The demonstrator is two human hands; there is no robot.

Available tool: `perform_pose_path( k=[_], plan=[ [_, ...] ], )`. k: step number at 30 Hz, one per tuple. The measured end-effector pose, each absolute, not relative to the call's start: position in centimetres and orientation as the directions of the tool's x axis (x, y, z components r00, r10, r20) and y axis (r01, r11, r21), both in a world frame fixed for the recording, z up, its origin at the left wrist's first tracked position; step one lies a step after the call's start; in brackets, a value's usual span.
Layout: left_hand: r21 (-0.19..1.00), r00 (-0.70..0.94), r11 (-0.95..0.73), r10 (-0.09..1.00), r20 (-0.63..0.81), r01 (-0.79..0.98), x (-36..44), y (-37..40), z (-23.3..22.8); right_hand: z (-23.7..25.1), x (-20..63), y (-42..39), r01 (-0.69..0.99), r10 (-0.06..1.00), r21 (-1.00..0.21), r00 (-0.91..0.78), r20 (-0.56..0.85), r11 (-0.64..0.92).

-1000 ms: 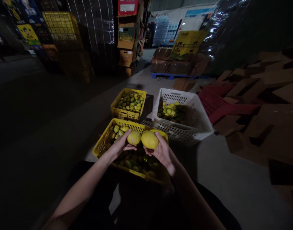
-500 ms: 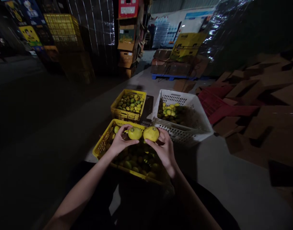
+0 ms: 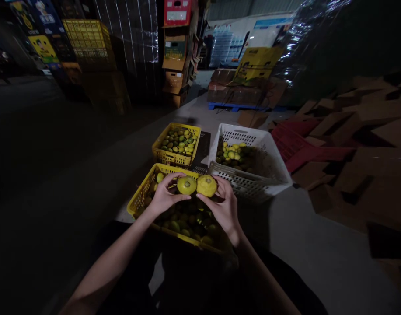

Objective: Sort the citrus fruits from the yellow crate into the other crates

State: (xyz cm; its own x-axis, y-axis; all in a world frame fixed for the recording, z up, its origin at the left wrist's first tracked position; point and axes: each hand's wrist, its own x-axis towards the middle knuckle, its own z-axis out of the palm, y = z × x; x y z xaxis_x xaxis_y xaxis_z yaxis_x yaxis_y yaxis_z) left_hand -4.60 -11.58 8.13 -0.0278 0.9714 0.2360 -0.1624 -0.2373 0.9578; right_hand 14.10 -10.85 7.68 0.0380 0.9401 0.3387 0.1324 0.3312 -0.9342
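My left hand [image 3: 164,195] grips a greenish-yellow lemon [image 3: 186,185] between thumb and fingers. A yellower lemon [image 3: 206,186] is pinched in my right hand [image 3: 225,202]. The two fruits are side by side, their ends facing me, and appear to touch. Both hands are above the near yellow crate [image 3: 138,195], which holds many green and yellow lemons [image 3: 184,222], partly in shadow. Beyond it stands a second yellow crate [image 3: 169,155] full of similar fruit. At its right a white crate [image 3: 264,162] contains a smaller heap of lemons [image 3: 232,153].
Flattened and open cardboard boxes [image 3: 360,170] pile up on the right, with a red crate [image 3: 294,146] among them. Behind are a blue pallet [image 3: 235,106] bearing boxes, a tall box stack [image 3: 174,57] and stacked yellow crates [image 3: 88,43]. Grey floor [image 3: 292,245] lies at the lower right.
Both lemons have turned slightly in my fingers and have come closer together, the left one shifting a little right. The crates stand as before.
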Motion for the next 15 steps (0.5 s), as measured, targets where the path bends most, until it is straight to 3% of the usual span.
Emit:
perform_pose_path(
  k=[15],
  plan=[
    [0.957,-0.032,-0.290,0.957,0.290,-0.019,-4.93,-11.68,8.36,7.67,14.01,-10.89,0.135,0.942,-0.937,0.053,0.331,0.322]
  ],
)
